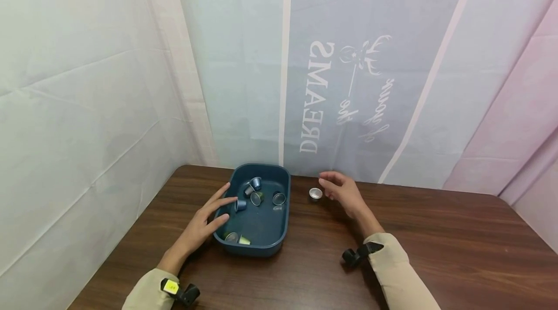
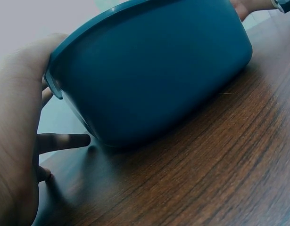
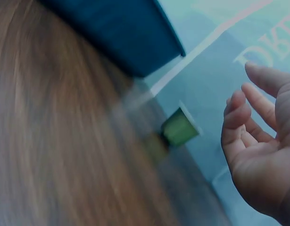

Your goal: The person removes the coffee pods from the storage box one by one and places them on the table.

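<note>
Pale cloth [image 1: 244, 58] hangs behind the bin, with white letters on it. The bin [image 1: 248, 251] sits on a brown wood table [image 1: 457, 237]. There is one bin, and I count eight pods.

Seven pods are in the bin. Three sit close together toward its back: a blue pod [image 1: 256, 183], a dark pod [image 1: 249, 190] and a silver-topped pod [image 1: 256, 199]. One clear-looking pod [image 1: 279, 198] is by its right wall, and a small blue pod [image 1: 240, 205] is near its left wall. Two more pods [image 1: 244, 240] are in its front left corner.

The last one, a green pod [image 1: 316, 194], is on the table, right of the bin, silver top up. The right hand [image 1: 346, 196] is just beside it, fingers loosely bent, a gap at the tips, holding nothing. The left hand [image 1: 201, 223] rests on the bin's left rim, fingers spread wide. I cannot tell if a fingertip touches the small blue pod.
</note>
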`<state>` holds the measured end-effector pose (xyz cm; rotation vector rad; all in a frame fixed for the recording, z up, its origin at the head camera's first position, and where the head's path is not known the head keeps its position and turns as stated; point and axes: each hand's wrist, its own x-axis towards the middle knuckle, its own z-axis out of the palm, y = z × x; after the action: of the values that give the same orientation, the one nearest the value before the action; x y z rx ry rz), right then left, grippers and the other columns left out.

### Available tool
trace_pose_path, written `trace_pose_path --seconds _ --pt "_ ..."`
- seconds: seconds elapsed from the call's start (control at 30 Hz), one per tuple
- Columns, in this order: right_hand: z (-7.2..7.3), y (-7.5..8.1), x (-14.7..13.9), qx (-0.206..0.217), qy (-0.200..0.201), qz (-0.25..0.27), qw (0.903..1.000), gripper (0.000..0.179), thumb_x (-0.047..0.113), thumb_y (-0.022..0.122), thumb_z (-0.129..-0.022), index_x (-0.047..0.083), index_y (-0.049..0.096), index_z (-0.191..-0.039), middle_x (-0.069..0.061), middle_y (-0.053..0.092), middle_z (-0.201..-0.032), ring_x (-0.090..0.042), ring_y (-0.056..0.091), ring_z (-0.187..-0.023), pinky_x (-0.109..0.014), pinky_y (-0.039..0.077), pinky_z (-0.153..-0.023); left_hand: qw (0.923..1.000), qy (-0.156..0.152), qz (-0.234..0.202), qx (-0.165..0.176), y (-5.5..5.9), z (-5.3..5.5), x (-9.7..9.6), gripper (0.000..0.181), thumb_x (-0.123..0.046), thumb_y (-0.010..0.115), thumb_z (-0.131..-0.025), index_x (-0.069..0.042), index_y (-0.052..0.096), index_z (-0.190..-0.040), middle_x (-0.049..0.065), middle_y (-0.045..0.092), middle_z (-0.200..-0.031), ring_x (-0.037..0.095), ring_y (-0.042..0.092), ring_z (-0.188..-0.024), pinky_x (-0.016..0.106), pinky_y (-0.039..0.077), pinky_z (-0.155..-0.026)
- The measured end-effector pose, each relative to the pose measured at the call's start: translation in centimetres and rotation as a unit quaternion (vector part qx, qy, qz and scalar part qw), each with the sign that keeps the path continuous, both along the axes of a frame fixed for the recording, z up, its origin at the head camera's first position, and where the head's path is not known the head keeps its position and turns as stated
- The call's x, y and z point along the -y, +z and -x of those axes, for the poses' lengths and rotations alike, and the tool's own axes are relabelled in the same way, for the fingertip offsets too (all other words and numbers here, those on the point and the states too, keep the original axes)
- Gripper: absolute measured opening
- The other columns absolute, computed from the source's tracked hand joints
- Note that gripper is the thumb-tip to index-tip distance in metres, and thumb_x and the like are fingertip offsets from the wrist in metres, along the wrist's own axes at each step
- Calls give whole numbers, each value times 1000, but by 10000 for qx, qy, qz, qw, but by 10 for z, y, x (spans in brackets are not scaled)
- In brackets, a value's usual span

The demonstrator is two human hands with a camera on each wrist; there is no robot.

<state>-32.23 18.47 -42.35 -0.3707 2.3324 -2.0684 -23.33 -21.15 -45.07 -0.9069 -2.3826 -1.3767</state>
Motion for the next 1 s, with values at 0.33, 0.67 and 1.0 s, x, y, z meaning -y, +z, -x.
trace_pose_path --seconds 0.33,0.67,1.0 --pt "-21 33 29 -491 1331 -219 9896 35 11 69 -89 1 61 -121 -22 58 -122 -31 62 -89 -35 52 -73 10000 -41 -4 15 -1 2 -1 43 -7 55 -94 -12 53 -137 9 20 -157 33 16 -143 72 20 -98" --pt "-58 70 72 -696 2536 -681 9624 30 5 69 -87 1 63 -116 -23 61 -104 -29 61 -83 -32 51 -74 10000 -23 18 7 -1 0 0 42 -9 55 -95 -10 53 -137 9 20 -157 31 17 -143 72 21 -97" --pt "-59 67 117 -1125 3616 -1125 9187 28 4 68 -88 8 64 -115 -2 60 -111 -26 62 -89 -37 52 -83 10000 31 30 77 0 1 0 40 -12 55 -95 -9 54 -135 8 21 -157 33 18 -142 71 23 -98"
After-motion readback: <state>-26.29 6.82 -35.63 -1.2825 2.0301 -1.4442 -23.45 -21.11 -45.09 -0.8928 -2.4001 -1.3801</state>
